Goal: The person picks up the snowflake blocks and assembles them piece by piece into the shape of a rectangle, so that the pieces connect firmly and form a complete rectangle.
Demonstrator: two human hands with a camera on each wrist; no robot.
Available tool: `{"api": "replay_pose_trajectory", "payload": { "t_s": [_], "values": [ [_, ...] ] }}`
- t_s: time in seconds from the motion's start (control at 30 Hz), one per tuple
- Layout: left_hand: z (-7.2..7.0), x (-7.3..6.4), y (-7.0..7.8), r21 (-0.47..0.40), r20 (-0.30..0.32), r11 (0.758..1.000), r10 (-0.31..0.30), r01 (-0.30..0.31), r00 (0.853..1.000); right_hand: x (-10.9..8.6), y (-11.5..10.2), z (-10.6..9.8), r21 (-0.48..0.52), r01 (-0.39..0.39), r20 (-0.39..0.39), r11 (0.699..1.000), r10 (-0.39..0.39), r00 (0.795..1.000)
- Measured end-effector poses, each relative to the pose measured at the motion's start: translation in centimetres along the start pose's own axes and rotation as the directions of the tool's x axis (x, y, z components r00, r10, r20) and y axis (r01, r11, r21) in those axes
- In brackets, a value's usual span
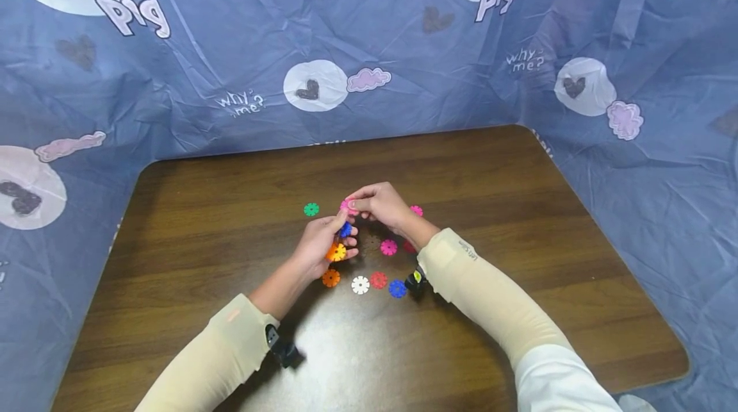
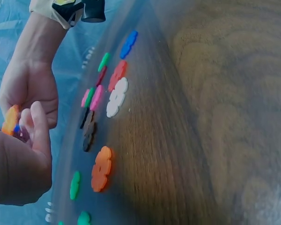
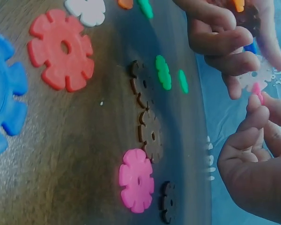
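Observation:
My left hand (image 1: 314, 242) holds a cluster of notched flower-shaped plastic discs. In it I see a yellow-orange disc (image 1: 337, 252) and a blue disc (image 1: 345, 230). The right wrist view also shows a brown disc (image 3: 243, 22) and a pale disc (image 3: 255, 75) there. Between thumb and finger, my right hand (image 1: 384, 205) pinches a pink disc (image 3: 256, 91), edge-on at the pale disc. Whether the two are joined I cannot tell. Both hands meet above the table, and fingers partly cover the cluster.
Loose discs lie on the brown wooden table (image 1: 230, 200): green (image 1: 311, 209), orange (image 1: 331, 278), white (image 1: 360, 285), red (image 1: 378, 280), blue (image 1: 397, 288) and pink (image 1: 389, 247). Several brown and green ones show in the right wrist view. A printed blue cloth (image 1: 369, 27) hangs behind the table.

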State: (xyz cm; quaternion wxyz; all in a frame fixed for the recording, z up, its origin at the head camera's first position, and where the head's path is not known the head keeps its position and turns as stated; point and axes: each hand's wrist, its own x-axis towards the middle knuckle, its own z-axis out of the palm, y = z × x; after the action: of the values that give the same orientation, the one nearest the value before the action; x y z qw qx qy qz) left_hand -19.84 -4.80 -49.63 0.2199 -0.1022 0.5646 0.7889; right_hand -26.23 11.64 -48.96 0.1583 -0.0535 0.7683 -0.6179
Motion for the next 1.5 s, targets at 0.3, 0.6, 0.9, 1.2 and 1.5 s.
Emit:
{"api": "replay_pose_trajectory", "payload": {
  "t_s": [0.3,0.6,0.9,1.2,1.5],
  "values": [
    [-0.4,-0.2,0.4,0.012,0.005,1.000,-0.013,0.013,1.000,0.0,0.1,0.5,-0.072,0.038,0.062,0.997,-0.034,0.998],
    [-0.4,0.1,0.3,0.008,-0.145,0.999,0.035,-0.035,0.989,0.3,-0.6,-0.1,-0.232,0.097,0.027,0.968,-0.093,0.995],
    [-1.0,0.0,0.4,-0.026,-0.214,0.998,0.044,-0.051,0.976,-0.5,0.0,-4.8,-0.821,0.189,0.228,0.539,0.005,0.974],
    [-0.7,0.0,0.6,-0.015,-0.198,0.998,0.055,-0.059,0.979,-1.3,1.0,-5.3,-0.869,0.194,0.226,0.455,0.017,0.974],
    [-0.4,0.0,0.3,-0.024,-0.185,0.999,0.043,-0.048,0.982,-1.0,2.3,-4.2,-0.853,0.217,0.210,0.474,-0.070,0.975]
  ]
}}
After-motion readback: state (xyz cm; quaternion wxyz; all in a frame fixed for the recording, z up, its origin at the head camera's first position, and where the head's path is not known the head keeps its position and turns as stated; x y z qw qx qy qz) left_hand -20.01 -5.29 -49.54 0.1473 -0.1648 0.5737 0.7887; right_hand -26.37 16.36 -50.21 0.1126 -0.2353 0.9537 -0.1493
